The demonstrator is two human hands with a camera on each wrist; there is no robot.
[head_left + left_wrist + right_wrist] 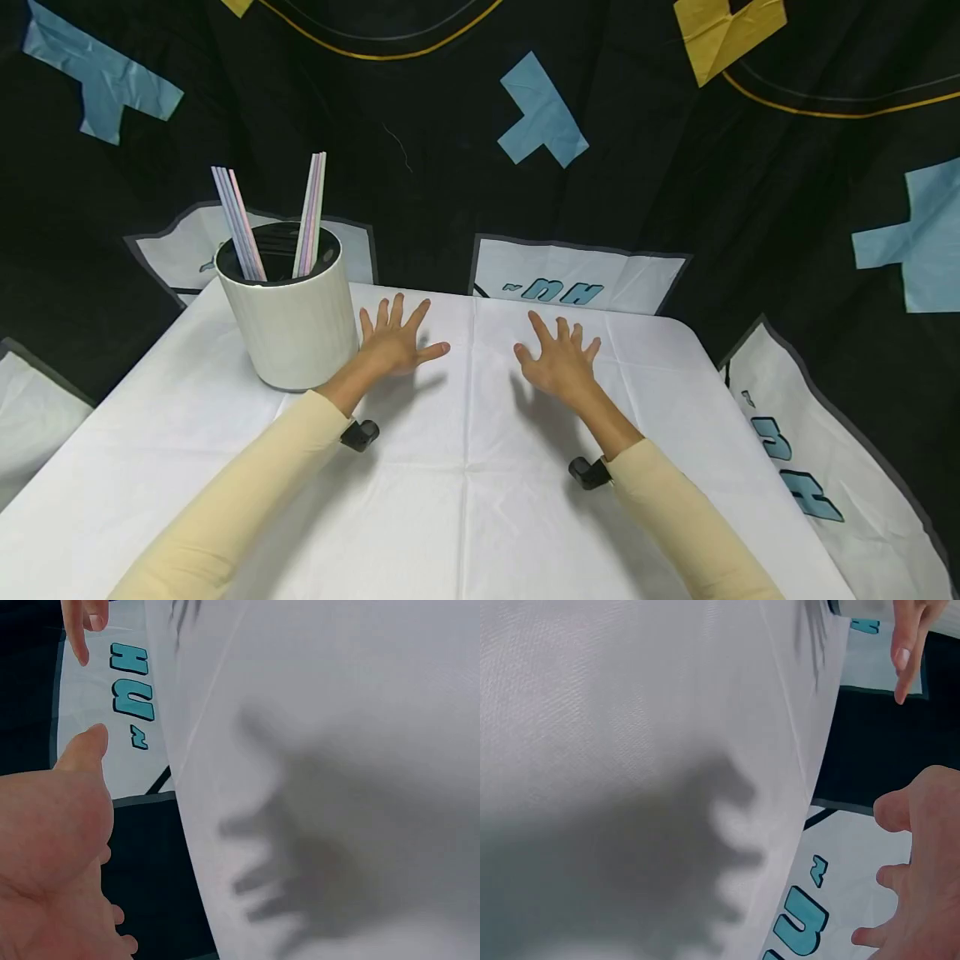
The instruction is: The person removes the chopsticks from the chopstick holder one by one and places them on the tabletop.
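Note:
My left hand (392,346) hovers above the white table with its fingers spread and nothing in it. To its right, my right hand (561,362) is likewise spread and holds nothing. Both wrist views show each hand's shadow on the cloth, apart from the hand itself. Close by the left hand stands a white round bin (294,333) with a black inner rim. Two bundles of thin pastel sticks lean in it, one left bundle (238,223) and one right bundle (310,215). The lower ends of the sticks are hidden inside the bin.
A creased white cloth (420,525) covers the table. Behind it hangs a black backdrop (435,192) with blue tape (546,108) and yellow tape (723,37). White printed panels (577,271) show past the table's edge. Small black wrist cameras sit under both sleeves.

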